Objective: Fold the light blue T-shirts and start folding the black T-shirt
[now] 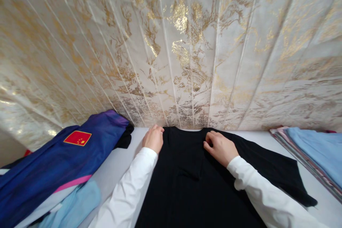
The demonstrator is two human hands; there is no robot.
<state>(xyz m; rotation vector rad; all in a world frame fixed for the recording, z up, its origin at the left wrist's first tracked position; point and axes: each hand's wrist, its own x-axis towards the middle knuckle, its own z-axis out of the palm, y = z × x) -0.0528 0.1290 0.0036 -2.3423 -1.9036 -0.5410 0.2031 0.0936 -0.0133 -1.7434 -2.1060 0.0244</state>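
Observation:
A black T-shirt (181, 181) lies spread on the white surface in front of me, its neckline at the far side. My left hand (154, 139) is closed at the shirt's upper left edge, where no sleeve sticks out. Near the right side of the neckline, my right hand (219, 146) pinches the fabric between thumb and fingers. The right sleeve reaches out to the right, flat on the surface. Small creases cross the chest of the shirt.
To the left lies a heap of clothes with a dark blue garment (88, 153) bearing a red flag patch, and a light blue cloth (80, 203). A stack of folded clothes (317, 149) sits at right. Behind hangs a white curtain (171, 50) with gold print.

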